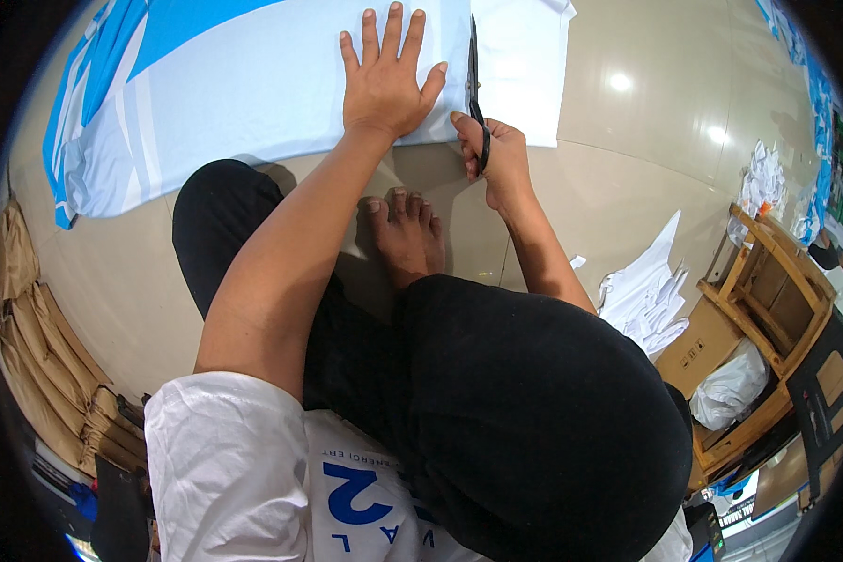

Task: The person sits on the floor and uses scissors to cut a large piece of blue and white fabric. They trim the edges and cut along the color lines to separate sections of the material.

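A light blue and white fabric [244, 103] with brighter blue shapes lies spread on the tiled floor in front of me. My left hand [384, 80] rests flat on it, fingers spread, holding nothing. To its right, my right hand [498, 155] grips black-handled scissors [474, 75] by the handle loops at the fabric's near edge. Their dark blades point away from me and look nearly closed, lying along the line between the pale blue area and the white strip [525, 75] at the right.
My bare foot [409, 234] stands just short of the fabric. White scraps [642, 290] lie on the floor to the right, beside a wooden frame [768, 300], a cardboard box [698, 347] and a white plastic bag [729, 386]. A tan curtain-like cloth [42, 347] hangs at the left.
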Tool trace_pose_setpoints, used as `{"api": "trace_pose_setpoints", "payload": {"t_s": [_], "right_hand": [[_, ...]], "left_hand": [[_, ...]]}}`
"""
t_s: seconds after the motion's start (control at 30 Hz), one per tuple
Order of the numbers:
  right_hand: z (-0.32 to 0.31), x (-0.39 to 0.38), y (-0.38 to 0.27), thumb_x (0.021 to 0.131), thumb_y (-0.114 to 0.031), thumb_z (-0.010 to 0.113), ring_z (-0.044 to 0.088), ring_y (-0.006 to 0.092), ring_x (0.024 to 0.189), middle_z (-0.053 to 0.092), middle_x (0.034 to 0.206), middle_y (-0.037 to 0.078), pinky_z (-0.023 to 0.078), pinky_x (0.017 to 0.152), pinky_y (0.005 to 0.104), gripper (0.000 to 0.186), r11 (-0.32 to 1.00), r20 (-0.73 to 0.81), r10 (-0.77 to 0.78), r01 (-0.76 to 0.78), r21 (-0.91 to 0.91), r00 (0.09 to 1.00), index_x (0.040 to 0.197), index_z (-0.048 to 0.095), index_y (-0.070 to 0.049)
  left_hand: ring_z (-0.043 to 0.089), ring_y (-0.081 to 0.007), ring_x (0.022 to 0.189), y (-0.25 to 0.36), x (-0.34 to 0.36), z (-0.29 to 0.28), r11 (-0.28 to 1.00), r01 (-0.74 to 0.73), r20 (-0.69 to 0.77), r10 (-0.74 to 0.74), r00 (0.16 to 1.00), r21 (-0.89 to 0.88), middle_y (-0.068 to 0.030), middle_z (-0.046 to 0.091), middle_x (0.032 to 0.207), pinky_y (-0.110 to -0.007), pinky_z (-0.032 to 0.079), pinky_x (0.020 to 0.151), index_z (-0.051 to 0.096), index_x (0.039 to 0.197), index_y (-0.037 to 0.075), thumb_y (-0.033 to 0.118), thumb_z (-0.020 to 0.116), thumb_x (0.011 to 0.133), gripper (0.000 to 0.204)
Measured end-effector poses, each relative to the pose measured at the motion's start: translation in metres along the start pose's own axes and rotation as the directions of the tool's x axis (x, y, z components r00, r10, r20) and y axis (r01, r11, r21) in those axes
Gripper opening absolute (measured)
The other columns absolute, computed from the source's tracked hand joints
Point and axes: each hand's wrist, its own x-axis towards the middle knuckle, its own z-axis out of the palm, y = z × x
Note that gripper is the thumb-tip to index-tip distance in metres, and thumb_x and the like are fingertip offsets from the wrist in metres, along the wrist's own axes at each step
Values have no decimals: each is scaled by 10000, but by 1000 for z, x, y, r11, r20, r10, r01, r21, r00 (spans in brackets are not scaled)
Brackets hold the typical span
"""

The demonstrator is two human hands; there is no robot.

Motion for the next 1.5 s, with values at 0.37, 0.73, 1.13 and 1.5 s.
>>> {"api": "trace_pose_setpoints", "payload": {"t_s": [0.37, 0.73, 1.13, 1.5], "right_hand": [[2, 6, -3, 933, -322, 887, 505, 99, 471, 591, 614, 8, 372, 431, 270, 393, 1000, -2, 7, -7, -5, 1000, 753, 649, -65], [5, 17, -18, 888, -355, 911, 510, 96, 482, 584, 622, 0, 382, 449, 261, 390, 1000, -12, -1, 1, 3, 1000, 803, 666, -64], [2, 20, -21, 886, -359, 918, 496, 91, 491, 577, 635, -13, 379, 468, 261, 382, 1000, 13, -10, 11, -13, 1000, 845, 682, -62], [6, 33, -33, 878, -353, 921, 495, 80, 515, 582, 664, -24, 380, 475, 258, 363, 1000, 29, -23, 23, -1, 999, 855, 681, -82]], "left_hand": [[240, -526, 1655, 1, 1, -1, 1000, 7, 8, -7, 1000, 6, -280, 312, 1785, -711, 132, 1331, 339, 1736, 36, 486, 605, 1039, 872], [232, -522, 1659, 1, 0, -3, 1000, 16, 26, -16, 1000, 4, -277, 302, 1792, -707, 130, 1335, 328, 1742, 43, 482, 599, 1045, 868], [216, -520, 1665, 2, 2, -3, 1000, 22, 46, -23, 999, 16, -272, 289, 1798, -705, 123, 1338, 318, 1746, 46, 493, 590, 1053, 868], [259, -534, 1644, 3, 1, -4, 1000, 1, -3, -1, 1000, 11, -280, 320, 1781, -719, 157, 1320, 349, 1732, 38, 481, 610, 1054, 851]]}}
